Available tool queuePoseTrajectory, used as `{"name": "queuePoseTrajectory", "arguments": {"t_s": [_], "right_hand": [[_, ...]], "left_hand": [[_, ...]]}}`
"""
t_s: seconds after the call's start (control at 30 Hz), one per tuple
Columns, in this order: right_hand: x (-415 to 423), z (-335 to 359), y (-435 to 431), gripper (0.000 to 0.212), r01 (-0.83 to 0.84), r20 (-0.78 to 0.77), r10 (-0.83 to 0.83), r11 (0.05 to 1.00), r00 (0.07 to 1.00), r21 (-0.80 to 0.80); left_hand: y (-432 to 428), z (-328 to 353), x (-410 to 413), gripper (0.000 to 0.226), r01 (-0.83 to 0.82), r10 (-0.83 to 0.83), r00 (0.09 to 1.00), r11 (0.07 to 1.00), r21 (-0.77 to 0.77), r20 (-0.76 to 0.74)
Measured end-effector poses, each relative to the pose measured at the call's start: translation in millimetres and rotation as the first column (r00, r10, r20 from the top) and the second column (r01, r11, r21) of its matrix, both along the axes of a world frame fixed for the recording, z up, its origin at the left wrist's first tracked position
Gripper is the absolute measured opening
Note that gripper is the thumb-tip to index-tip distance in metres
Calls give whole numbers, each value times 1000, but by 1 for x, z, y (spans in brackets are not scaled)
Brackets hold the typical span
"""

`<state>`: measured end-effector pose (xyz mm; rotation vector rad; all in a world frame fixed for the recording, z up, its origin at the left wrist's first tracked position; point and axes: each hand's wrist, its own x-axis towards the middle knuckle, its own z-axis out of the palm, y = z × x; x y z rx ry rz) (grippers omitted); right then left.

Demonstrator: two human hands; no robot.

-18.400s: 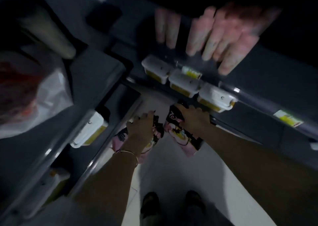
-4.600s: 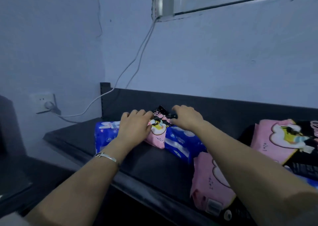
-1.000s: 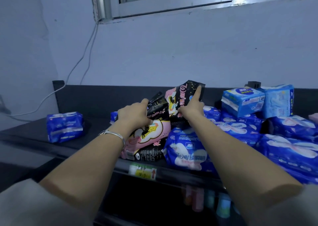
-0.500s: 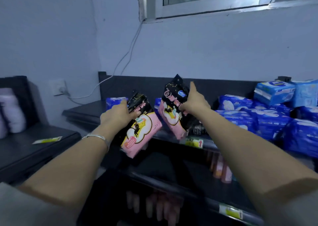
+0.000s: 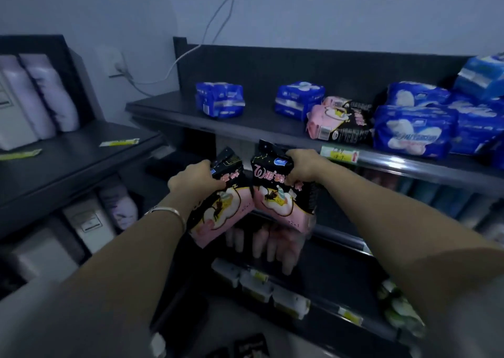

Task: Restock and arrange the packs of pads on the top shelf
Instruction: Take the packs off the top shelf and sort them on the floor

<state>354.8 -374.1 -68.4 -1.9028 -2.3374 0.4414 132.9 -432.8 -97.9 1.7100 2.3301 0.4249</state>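
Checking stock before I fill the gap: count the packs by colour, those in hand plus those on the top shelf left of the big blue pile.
Held pink-and-black packs: 2, one gripped by the left hand, one by the right hand.
Shelved pink-and-black packs: 2, it seems, stacked on the top shelf.
Dark blue packs: 2, set apart.
Total: 6.

Silver bangle [image 5: 166, 211], pale short sleeves [image 5: 38, 319]

Both forearms extend forward, converging; the left hand [image 5: 195, 179] grips the top of the left pack [image 5: 222, 210], the right hand [image 5: 304, 166] the right pack [image 5: 281, 198].
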Motion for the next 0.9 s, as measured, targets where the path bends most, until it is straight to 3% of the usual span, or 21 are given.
{"name": "queuePoseTrajectory", "arguments": {"t_s": [0.3, 0.47, 0.9], "right_hand": [[6, -100, 3, 53, -56, 60, 66, 985, 996, -162], [25, -183, 1, 50, -70, 83, 96, 959, 992, -273], [47, -474, -51, 61, -49, 35, 73, 887, 997, -460]], "left_hand": [[-15, -101, 17, 43, -17, 27, 998, 985, -169, 59], [-36, -176, 46, 42, -110, 132, 988, 964, -241, 77], [-106, -465, 79, 51, -131, 172, 984, 884, -450, 52]]}}
